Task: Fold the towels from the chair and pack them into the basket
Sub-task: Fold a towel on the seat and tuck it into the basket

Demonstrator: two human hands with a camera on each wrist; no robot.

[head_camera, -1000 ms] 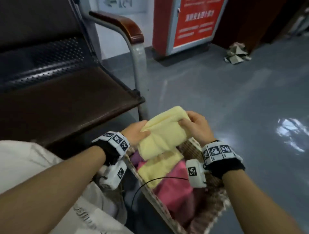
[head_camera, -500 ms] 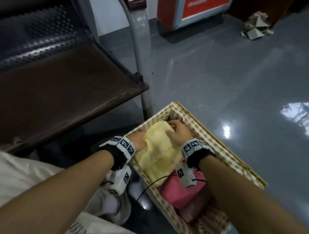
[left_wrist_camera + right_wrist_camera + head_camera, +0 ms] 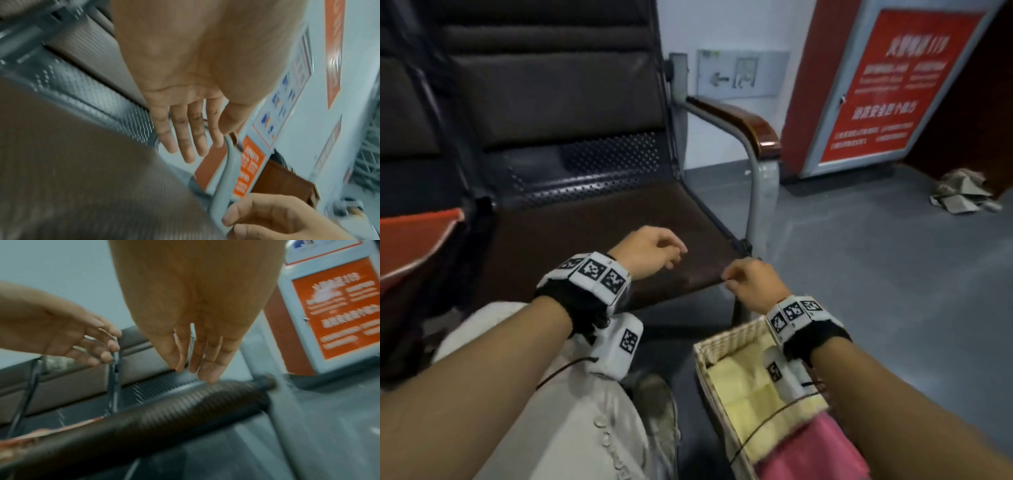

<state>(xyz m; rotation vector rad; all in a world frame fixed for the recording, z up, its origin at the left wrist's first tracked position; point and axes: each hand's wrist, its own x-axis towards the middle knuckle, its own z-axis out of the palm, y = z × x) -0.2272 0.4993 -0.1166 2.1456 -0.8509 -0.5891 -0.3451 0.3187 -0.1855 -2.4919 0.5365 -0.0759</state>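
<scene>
1. Left hand (image 3: 650,251) and right hand (image 3: 755,286): both grips released, fingers loose, holding nothing, above the chair (image 3: 599,222) seat's front edge.
2. Yellow towel (image 3: 750,397) and pink towel (image 3: 815,452) lying in the basket (image 3: 717,342), below the right wrist, apart from both hands.
</scene>
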